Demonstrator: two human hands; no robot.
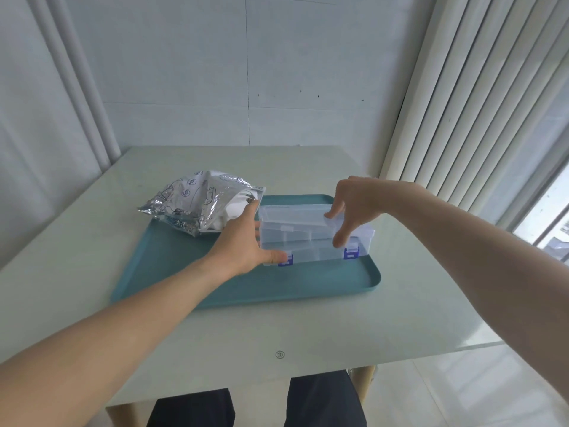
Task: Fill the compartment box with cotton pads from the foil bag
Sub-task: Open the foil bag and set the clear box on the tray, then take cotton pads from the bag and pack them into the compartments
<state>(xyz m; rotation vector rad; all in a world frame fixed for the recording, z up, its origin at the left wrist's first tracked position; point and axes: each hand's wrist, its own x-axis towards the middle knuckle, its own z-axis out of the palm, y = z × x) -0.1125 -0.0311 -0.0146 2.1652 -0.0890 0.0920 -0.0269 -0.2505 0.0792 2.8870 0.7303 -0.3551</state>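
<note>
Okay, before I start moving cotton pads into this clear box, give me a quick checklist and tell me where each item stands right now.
1. Compartment box sits on the teal tray: ok.
2. Box steadied: ok, left hand rests against its left end near a blue latch.
3. Lid fully open: not ok, right hand holds its edge and it is only partly raised.
4. Foil bag within reach: ok, beside the box on the tray's far left corner.
5. Bag open with pads showing: ok, white material shows at its mouth.
6. Compartments empty and clean: cannot tell through the clear plastic.
</note>
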